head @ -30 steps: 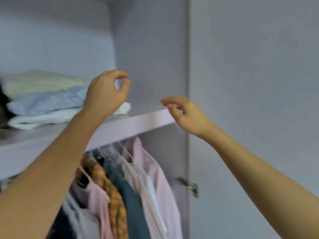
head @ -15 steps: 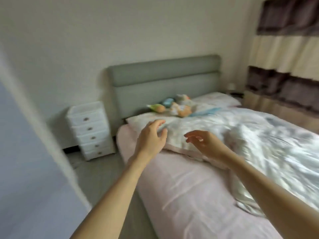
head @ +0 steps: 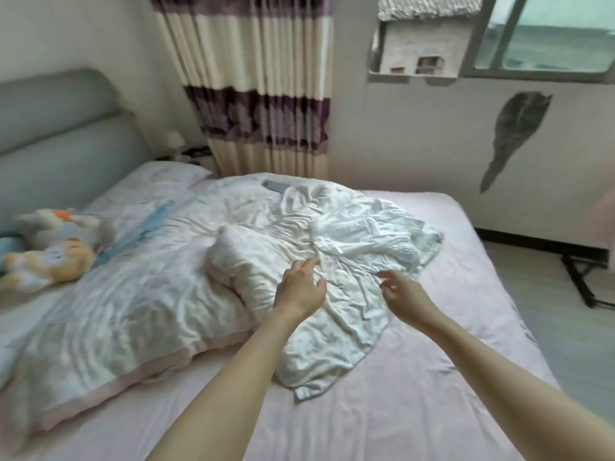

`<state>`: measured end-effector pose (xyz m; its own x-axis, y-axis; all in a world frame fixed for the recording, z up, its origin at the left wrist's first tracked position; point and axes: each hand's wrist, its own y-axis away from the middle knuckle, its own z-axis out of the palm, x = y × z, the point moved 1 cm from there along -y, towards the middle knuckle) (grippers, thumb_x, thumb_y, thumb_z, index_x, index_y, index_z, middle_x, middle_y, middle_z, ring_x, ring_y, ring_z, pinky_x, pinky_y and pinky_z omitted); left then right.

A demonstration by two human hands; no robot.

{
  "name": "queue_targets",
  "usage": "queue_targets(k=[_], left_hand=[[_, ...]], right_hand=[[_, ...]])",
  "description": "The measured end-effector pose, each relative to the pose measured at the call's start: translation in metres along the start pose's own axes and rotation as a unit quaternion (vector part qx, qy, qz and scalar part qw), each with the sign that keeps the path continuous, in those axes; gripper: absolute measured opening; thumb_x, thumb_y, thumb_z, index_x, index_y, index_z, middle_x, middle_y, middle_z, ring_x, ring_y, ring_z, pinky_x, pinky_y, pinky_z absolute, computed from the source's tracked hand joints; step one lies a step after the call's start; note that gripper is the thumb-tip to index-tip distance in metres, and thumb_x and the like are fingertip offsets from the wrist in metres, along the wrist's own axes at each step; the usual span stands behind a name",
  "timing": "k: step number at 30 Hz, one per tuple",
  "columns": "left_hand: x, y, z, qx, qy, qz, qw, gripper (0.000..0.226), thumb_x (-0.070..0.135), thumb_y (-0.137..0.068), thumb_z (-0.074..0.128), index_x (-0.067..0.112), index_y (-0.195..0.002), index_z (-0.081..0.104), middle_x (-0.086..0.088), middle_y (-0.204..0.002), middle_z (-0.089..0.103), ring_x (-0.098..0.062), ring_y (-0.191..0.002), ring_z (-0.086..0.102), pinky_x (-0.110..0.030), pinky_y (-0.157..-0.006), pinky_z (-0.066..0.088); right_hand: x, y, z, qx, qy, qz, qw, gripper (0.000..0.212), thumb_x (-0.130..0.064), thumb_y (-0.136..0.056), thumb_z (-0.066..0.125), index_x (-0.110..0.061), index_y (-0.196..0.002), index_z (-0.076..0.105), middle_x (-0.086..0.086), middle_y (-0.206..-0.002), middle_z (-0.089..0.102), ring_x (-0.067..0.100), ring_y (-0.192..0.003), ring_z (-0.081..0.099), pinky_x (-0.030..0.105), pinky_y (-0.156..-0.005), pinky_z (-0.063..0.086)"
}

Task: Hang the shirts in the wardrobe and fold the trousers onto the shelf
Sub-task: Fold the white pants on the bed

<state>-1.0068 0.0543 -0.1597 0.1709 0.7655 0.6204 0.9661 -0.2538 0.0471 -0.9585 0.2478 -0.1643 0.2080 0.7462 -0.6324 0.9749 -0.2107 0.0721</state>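
Bare, loosely spread, the left hand [head: 299, 287] and right hand [head: 401, 294] hover over a crumpled white garment [head: 332, 294] on the pink bed [head: 416, 394], holding nothing. Left of the garment lies a quilt [head: 133, 311], then plush toys [head: 50, 247].

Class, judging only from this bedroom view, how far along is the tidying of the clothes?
Done: nothing shown here confirms it, since the wardrobe is out of view. In hand: left hand and right hand, both empty, reach over the crumpled white garment on the bed. Left: picking it up and putting it away.
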Motion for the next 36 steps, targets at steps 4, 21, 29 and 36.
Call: queue_targets(k=[4, 21, 29, 36], left_hand=[[-0.021, -0.077, 0.081, -0.111, -0.053, -0.01, 0.992, 0.052, 0.026, -0.093, 0.043, 0.021, -0.143, 0.029, -0.005, -0.147, 0.029, -0.028, -0.131, 0.031, -0.039, -0.105, 0.032], [-0.201, -0.286, 0.39, -0.195, -0.265, -0.064, 0.942, 0.106, 0.091, -0.055, 0.044, 0.056, -0.137, -0.014, 0.003, -0.154, -0.024, -0.04, -0.137, -0.025, -0.076, -0.097, 0.001], [-0.196, -0.291, 0.385, -0.199, -0.264, -0.067, 0.941, 0.105, 0.092, -0.055, 0.041, 0.055, -0.14, -0.008, 0.005, -0.155, -0.019, -0.037, -0.139, -0.022, -0.075, -0.099, 0.0], [-0.152, -0.202, 0.348, -0.014, 0.064, -0.104, 0.992, 0.046, 0.011, -0.081, 0.064, 0.0, -0.125, 0.052, -0.019, -0.133, 0.046, -0.032, -0.126, 0.042, -0.037, -0.104, 0.03]], right_hand=[[0.073, -0.058, 0.029, 0.005, 0.042, 0.069, 0.997, 0.041, -0.01, -0.091, 0.044, -0.012, -0.131, 0.048, 0.011, -0.127, 0.057, 0.025, -0.114, 0.054, 0.03, -0.092, 0.039], [0.332, -0.365, 0.171, -0.068, 0.411, 0.086, 0.905, 0.072, -0.038, -0.096, 0.037, -0.017, -0.149, -0.007, -0.002, -0.157, -0.011, 0.024, -0.145, -0.008, 0.056, -0.113, 0.007], [0.312, -0.339, 0.161, 0.083, 0.378, -0.006, 0.922, 0.016, -0.01, -0.087, 0.043, -0.012, -0.099, 0.054, 0.013, -0.098, 0.067, 0.03, -0.103, 0.058, 0.04, -0.096, 0.034], [0.277, -0.143, 0.213, 0.005, 0.177, -0.022, 0.984, 0.026, -0.004, -0.047, 0.075, -0.014, -0.064, 0.059, 0.005, -0.056, 0.062, 0.024, -0.054, 0.061, 0.023, -0.059, 0.046]])
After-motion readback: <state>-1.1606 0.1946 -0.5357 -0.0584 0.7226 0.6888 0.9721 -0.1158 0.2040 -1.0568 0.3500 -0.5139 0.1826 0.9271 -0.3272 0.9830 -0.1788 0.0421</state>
